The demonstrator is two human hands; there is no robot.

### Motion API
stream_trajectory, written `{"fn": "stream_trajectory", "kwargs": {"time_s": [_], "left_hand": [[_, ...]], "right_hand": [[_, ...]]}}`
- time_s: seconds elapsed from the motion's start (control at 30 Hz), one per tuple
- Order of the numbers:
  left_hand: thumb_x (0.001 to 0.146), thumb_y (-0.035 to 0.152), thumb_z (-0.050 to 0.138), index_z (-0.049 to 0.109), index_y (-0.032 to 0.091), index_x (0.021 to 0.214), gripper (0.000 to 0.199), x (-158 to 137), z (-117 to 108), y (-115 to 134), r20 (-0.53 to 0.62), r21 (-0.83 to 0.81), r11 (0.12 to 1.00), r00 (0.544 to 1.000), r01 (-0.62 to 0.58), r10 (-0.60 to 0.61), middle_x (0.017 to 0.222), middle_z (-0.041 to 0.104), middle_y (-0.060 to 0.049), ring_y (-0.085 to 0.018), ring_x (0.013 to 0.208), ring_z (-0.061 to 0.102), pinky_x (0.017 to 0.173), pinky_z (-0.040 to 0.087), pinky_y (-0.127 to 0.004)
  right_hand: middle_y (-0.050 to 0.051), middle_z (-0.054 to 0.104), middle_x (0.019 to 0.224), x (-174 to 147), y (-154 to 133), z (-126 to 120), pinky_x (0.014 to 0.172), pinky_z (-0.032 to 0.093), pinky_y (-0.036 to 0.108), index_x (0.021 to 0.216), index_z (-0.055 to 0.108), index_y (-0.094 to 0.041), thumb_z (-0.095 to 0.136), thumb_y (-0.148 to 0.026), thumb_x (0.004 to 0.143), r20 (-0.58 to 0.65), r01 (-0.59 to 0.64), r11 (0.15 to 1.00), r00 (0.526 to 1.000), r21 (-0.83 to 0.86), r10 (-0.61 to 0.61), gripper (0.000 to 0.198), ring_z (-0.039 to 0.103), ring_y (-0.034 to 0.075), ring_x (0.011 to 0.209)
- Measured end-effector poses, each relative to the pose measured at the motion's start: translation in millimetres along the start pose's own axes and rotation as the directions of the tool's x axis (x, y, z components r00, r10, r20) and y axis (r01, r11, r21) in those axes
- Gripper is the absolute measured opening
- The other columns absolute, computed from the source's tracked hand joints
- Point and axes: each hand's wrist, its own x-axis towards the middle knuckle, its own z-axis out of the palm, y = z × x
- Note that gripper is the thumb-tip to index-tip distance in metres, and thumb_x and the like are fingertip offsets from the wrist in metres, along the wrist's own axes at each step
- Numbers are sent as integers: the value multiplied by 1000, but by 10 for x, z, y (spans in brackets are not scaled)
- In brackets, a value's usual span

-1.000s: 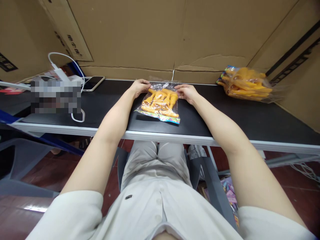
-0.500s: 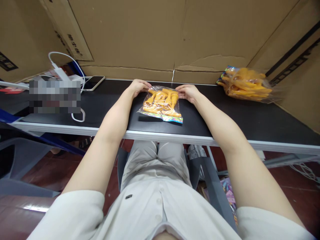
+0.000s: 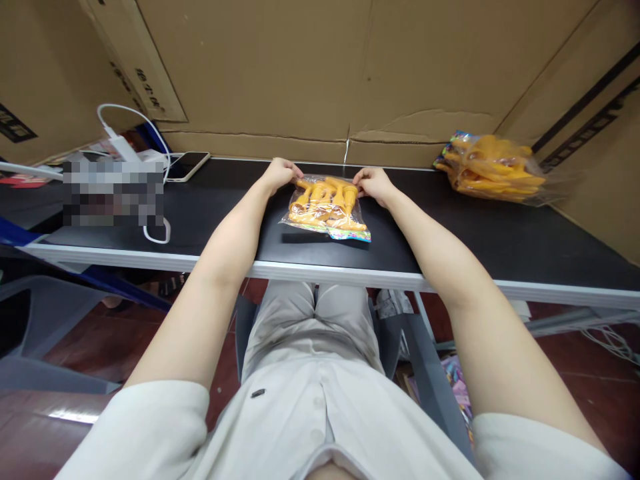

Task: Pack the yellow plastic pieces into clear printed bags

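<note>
A clear plastic bag (image 3: 325, 205) of yellow-orange plastic pieces, shaped like small horns, lies in front of me on the black table (image 3: 220, 223). Its colourful printed edge faces my body. My left hand (image 3: 283, 175) pinches the far left corner of the bag between thumb and fingers. At the far right corner, my right hand (image 3: 374, 185) grips the plastic with its fingers curled. The exact kind of the pieces inside is hard to make out through the shiny film.
A second bag of yellow-orange pieces (image 3: 493, 170) rests at the back right by the cardboard wall (image 3: 280, 73). On the left lie a phone (image 3: 189, 166), a white cable (image 3: 157, 137) and a blurred-out object (image 3: 113, 193). A metal edge (image 3: 340, 271) runs along the table's front.
The bag has shifted slightly to the right, its near edge a little farther from me. My right hand's fingers have curled in on its corner.
</note>
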Motion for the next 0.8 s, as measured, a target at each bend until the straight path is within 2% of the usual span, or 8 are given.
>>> {"fn": "stream_trajectory", "kwargs": {"time_s": [0.07, 0.2, 0.3, 0.4, 0.5, 0.57, 0.7, 0.8], "left_hand": [[64, 7, 64, 68, 20, 64, 14, 12, 0, -1, 10, -34, 999, 1000, -7, 7, 67, 72, -8, -27, 95, 77, 96, 62, -36], [69, 14, 69, 72, 17, 71, 5, 8, -19, 11, 18, -23, 999, 1000, -23, 23, 70, 74, -8, -27, 96, 77, 96, 62, -36], [67, 8, 73, 73, 18, 74, 12, -33, -24, 43, 33, 45, 998, 999, -31, 29, 73, 75, -5, -24, 96, 75, 99, 61, -33], [67, 2, 74, 73, 18, 79, 20, -81, -6, 87, 58, 37, 999, 998, -23, 21, 77, 74, -3, -23, 94, 74, 98, 61, -33], [69, -1, 74, 74, 18, 85, 25, -117, 25, 123, 66, 5, 1000, 997, -27, 26, 84, 76, -3, -22, 95, 74, 96, 61, -33], [70, -4, 73, 75, 16, 91, 29, -144, 44, 151, 73, -8, 1000, 997, -27, 28, 89, 76, -4, -22, 97, 75, 95, 61, -33], [74, -7, 71, 76, 13, 105, 38, -238, 85, 260, 75, -45, 999, 997, -29, 33, 97, 78, -5, -22, 97, 77, 97, 62, -36], [76, -8, 69, 76, 12, 112, 41, -317, 133, 370, 69, -80, 995, 995, -66, 71, 102, 79, -6, -22, 102, 78, 102, 60, -35]], "right_hand": [[-2, 54, 56, 54, 48, -24, 73, 62, 30, 65, 56, -21, 46, 13, 80, 24, 110, 984, 994, -139, -108, 38, 54, 13, 56], [3, 63, 70, 124, 105, -83, 95, 56, 36, 64, 57, -21, 48, 10, 81, 100, 332, 854, 942, -401, -319, 37, 61, 19, 75], [5, 66, 77, 111, 97, -101, 94, 52, 34, 64, 54, -21, 50, 3, 86, 108, 350, 814, 934, -464, -340, 34, 62, 21, 83], [3, 58, 67, 66, 75, -99, 89, 52, 33, 60, 50, -22, 59, -11, 96, 80, 301, 825, 950, -478, -301, 39, 56, 19, 75], [-2, 50, 58, 24, 59, -98, 85, 53, 31, 58, 51, -22, 73, -20, 96, 61, 233, 882, 972, -410, -228, 44, 48, 15, 67], [-3, 52, 57, -2, 44, -107, 80, 54, 28, 62, 55, -21, 79, -20, 94, 71, 191, 940, 981, -283, -179, 40, 47, 13, 64], [-1, 64, 62, -64, -19, -169, 69, 57, 28, 75, 64, -18, 91, -13, 84, 156, 63, 998, 986, 3, -62, 29, 55, 13, 59], [4, 73, 73, -125, -85, -250, 71, 62, 31, 83, 72, -15, 94, -8, 80, 249, -52, 993, 968, 108, 24, 23, 65, 15, 60]]}}
